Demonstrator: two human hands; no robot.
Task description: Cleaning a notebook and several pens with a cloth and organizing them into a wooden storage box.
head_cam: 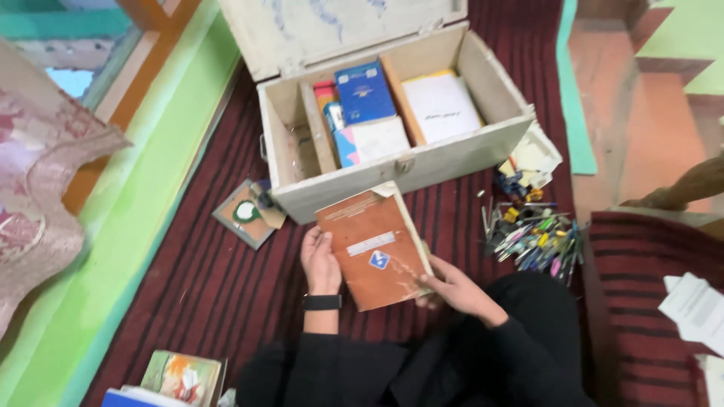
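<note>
Gripping one worn brown paper-covered book (375, 247) between both hands.
Left hand (320, 261) clasps its left edge, right hand (451, 286) its lower right corner; one open white wooden box (392, 169) sits just beyond.

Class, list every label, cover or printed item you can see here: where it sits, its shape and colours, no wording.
Brown book: held in both hands, white strip label, blue diamond sticker.
Blue book: middle compartment of the wooden box.
White sheet: right compartment.
Green-and-white cover: on the carpet, left of the box.
</note>
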